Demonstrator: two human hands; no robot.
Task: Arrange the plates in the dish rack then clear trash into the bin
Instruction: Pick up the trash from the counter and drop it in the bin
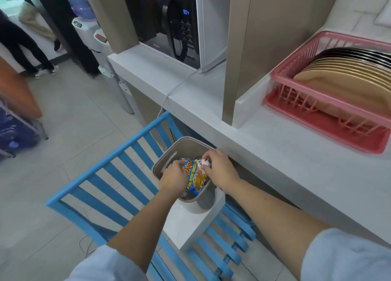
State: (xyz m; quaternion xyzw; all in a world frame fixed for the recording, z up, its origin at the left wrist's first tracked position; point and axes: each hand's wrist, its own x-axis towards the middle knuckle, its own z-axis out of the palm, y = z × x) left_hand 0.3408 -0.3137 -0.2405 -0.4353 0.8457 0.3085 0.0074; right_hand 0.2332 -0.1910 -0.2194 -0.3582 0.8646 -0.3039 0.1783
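Looking down from head height, both hands meet over a small beige bin [164,160] that sits on a white ledge [190,223] below the worktop [296,160]. The left hand [173,178] grips the lower left side of a blue and yellow chips bag [195,177], its fingers [179,164] curled round the crinkled edge. The right hand [219,167] pinches a small white scrap [203,162] at the top of the bag, fingers bent and clenched on it. The bag lies across the open mouth of the bin, partly inside it. Both forearms are bare, with pale blue sleeves at the bottom of the view.

To the right, on the worktop, stands a pink dish rack [317,109]. A row of tan plates [342,79] stands on edge inside it, leaning back, with dark striped plates [359,53] behind them at the far end.

Further back, a white microwave [169,24] rests on a lower section of the worktop, its display lit blue; a thin grey cable [179,83] trails from it over the edge. A blue slatted chair [118,170] lies beneath the hands, around the white ledge. At upper left a water dispenser [91,28] stands on the tiled floor [63,122], and the legs of people [25,47] show beyond it.
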